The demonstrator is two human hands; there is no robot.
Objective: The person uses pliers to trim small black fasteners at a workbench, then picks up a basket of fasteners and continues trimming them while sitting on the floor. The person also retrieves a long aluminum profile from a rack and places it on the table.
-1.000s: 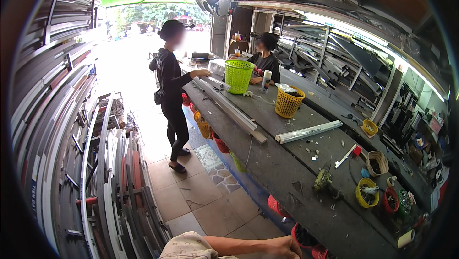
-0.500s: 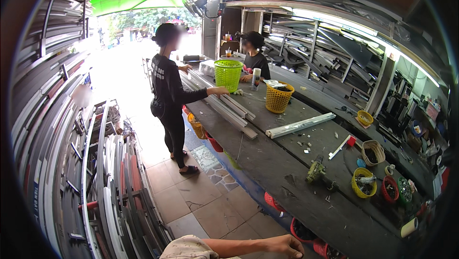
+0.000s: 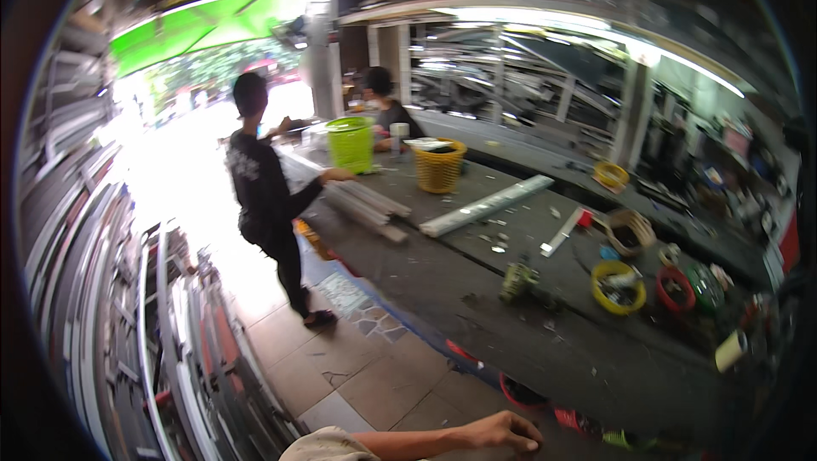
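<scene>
My left hand [image 3: 504, 433] is at the lower edge, its forearm coming in from the left out of a light sleeve. Its fingers are curled down, and whatever they may hold is hidden beneath them. The hand is beside the near edge of the dark workbench [image 3: 442, 291], close to red baskets [image 3: 521, 393] under its rim. My right hand is out of view. On the bench, farther off, lies a green cordless drill [image 3: 517, 282], blurred. A yellow basket [image 3: 619, 288] with small parts stands right of it.
A person in black [image 3: 264, 180] stands at the bench's left side, one hand on metal profiles [image 3: 366, 206]. Another person [image 3: 396, 116] is behind a green basket [image 3: 350, 145]. An orange basket [image 3: 440, 167] and a wrapped profile bundle [image 3: 485, 206] lie mid-bench. Stacked profiles [image 3: 179, 350] line the left.
The view has swung to the right, so the bench and people sit farther left, and the picture is blurred. My left hand stays at the lower edge. The standing person's head has turned away.
</scene>
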